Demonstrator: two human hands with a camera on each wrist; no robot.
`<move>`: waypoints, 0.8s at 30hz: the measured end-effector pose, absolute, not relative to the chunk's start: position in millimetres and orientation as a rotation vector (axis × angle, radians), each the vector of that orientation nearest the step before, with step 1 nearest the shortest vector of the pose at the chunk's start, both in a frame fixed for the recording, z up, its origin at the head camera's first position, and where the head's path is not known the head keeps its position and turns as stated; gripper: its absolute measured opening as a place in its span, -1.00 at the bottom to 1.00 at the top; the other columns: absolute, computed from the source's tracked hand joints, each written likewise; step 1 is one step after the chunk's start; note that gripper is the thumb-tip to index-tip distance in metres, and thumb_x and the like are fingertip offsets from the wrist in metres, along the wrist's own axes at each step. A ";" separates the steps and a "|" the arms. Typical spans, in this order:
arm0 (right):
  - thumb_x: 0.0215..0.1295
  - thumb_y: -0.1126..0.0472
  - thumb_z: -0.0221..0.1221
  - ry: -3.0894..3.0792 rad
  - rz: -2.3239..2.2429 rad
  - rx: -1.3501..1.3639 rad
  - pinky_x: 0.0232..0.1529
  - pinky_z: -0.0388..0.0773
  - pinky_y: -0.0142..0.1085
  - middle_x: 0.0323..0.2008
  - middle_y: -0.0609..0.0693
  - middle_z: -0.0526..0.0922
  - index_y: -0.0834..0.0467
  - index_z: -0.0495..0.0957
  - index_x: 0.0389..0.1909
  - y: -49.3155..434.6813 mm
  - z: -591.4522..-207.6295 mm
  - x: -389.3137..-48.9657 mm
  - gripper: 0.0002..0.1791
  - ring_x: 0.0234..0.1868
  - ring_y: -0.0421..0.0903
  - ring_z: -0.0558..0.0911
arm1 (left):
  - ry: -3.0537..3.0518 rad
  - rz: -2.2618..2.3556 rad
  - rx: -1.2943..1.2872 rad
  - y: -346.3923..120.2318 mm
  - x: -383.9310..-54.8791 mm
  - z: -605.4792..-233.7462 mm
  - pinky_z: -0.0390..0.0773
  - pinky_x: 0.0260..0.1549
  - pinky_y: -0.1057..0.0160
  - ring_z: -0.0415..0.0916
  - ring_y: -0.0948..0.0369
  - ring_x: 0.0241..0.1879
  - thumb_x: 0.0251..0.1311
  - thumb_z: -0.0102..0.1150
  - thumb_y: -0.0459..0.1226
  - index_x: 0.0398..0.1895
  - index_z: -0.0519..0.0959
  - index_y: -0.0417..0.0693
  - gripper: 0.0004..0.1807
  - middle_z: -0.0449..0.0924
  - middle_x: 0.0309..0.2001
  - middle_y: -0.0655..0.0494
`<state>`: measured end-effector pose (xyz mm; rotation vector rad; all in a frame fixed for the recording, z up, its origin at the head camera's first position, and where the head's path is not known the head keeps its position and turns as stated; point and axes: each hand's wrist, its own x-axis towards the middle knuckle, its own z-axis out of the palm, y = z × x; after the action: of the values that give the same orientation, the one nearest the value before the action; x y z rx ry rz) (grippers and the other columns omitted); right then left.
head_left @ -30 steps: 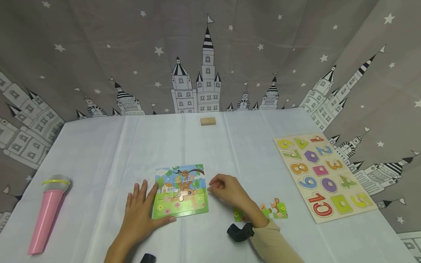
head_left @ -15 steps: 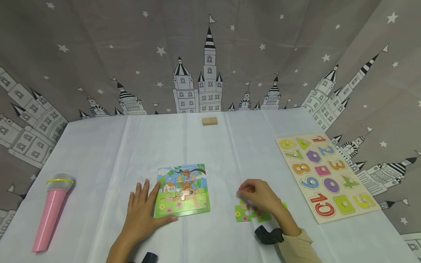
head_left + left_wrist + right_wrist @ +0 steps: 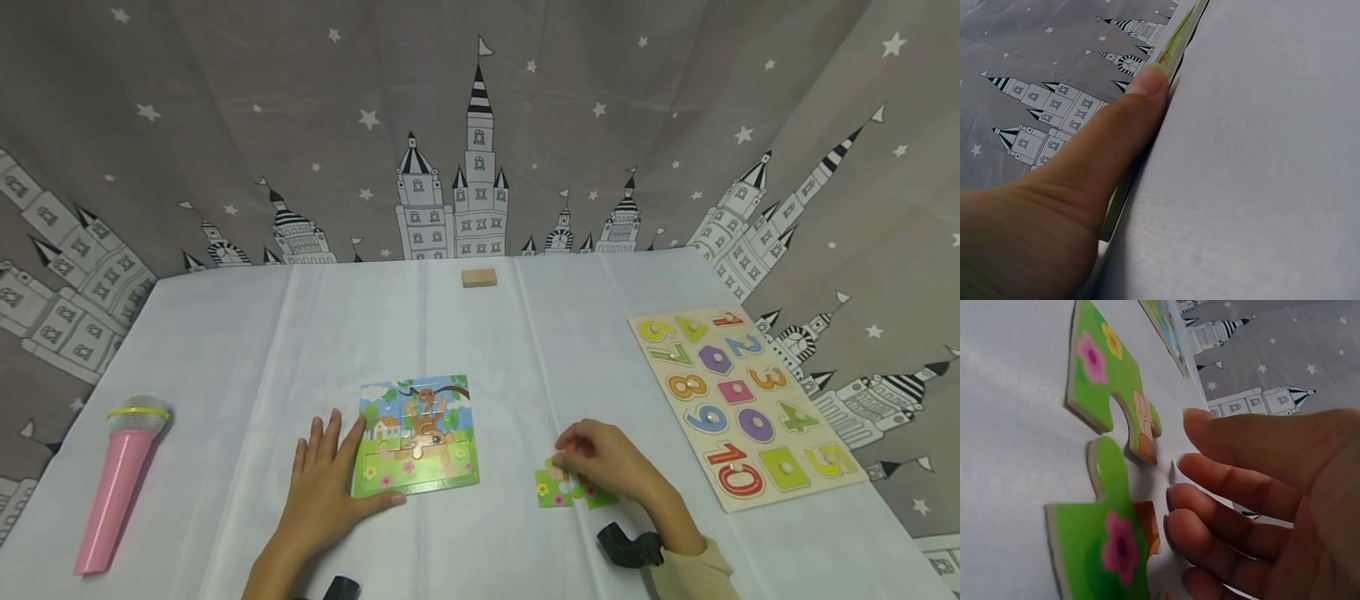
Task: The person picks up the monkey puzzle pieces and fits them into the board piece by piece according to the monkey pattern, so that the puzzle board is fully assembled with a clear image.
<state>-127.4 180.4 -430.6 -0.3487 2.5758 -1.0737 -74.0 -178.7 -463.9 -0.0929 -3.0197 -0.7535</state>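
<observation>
A square jigsaw board [image 3: 420, 471] with a monkey picture lies on the white cloth. My left hand [image 3: 322, 479] rests with fingers spread around its lower left corner; in the left wrist view the thumb [image 3: 1129, 112] lies along the board's edge [image 3: 1179, 47]. My right hand [image 3: 603, 458] hovers over loose green jigsaw pieces, its fingers loosely bent and holding nothing. One piece with a yellow and a pink flower [image 3: 1100, 369] lies beside another with a pink flower [image 3: 1088, 550]. The fingertips are close by both pieces. The hand hides part of the group in the head view.
A wooden number board [image 3: 738, 408] lies on the right side of the table. At the left is a pink toy microphone [image 3: 116, 492]. A small wooden block [image 3: 478, 277] sits near the back edge, before a grey castle-print curtain [image 3: 300, 108].
My right hand has moved right, from beside the jigsaw board to over the loose pieces. My left hand has stayed at the board.
</observation>
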 end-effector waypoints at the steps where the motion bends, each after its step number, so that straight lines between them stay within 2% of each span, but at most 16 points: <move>1: 0.07 0.08 0.25 2.581 -1.066 -0.376 -0.53 0.43 -0.45 -0.51 -0.11 0.51 0.13 0.55 -0.33 180.8 -430.3 -126.4 -0.78 -0.56 -0.27 0.45 | -3.021 -0.755 -0.092 -178.7 -73.9 -463.7 -0.36 0.32 -0.19 -0.38 -0.22 0.40 -0.38 0.25 0.34 0.37 0.06 -0.09 0.23 -0.19 0.40 -0.33; 8: -0.10 -0.04 0.35 2.687 -0.895 -0.470 -0.29 0.39 -0.45 -0.37 -0.18 0.46 0.06 0.55 -0.19 180.7 -428.6 -117.3 -0.56 -0.33 -0.28 0.40 | -3.021 -0.761 -0.095 -178.5 -73.2 -462.7 -0.36 0.33 -0.19 -0.38 -0.21 0.40 -0.37 0.25 0.34 0.38 0.06 -0.08 0.22 -0.19 0.40 -0.32; 15: -0.26 -0.14 0.39 2.694 -0.763 -0.518 -0.31 0.29 -0.43 -0.25 -0.16 0.42 0.05 0.51 -0.03 179.0 -425.2 -109.8 -0.32 -0.31 -0.24 0.34 | -3.029 -0.771 -0.090 -178.7 -73.1 -461.7 -0.35 0.33 -0.18 -0.39 -0.21 0.40 -0.37 0.24 0.36 0.38 0.06 -0.08 0.23 -0.19 0.40 -0.31; 20: -0.25 -0.08 0.41 2.744 -0.679 -0.579 -0.31 0.24 -0.42 -0.24 -0.15 0.40 0.04 0.48 0.03 177.0 -424.0 -104.3 -0.29 -0.34 -0.25 0.30 | -3.034 -0.782 -0.088 -178.7 -73.2 -461.1 -0.36 0.33 -0.18 -0.40 -0.20 0.40 -0.37 0.23 0.36 0.38 0.05 -0.07 0.23 -0.20 0.41 -0.31; 24: -0.23 -0.02 0.42 2.787 -0.658 -0.610 -0.27 0.28 -0.39 -0.21 -0.14 0.42 0.03 0.48 0.02 175.1 -424.0 -100.3 -0.33 -0.31 -0.26 0.30 | -3.034 -0.781 -0.090 -178.6 -73.1 -461.3 -0.35 0.32 -0.19 -0.39 -0.21 0.40 -0.37 0.23 0.36 0.38 0.06 -0.08 0.23 -0.20 0.40 -0.31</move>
<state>-100.3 175.1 -424.0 -0.6102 2.7870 -0.6578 -73.1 -178.6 -461.3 -0.0900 -3.0341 -0.7805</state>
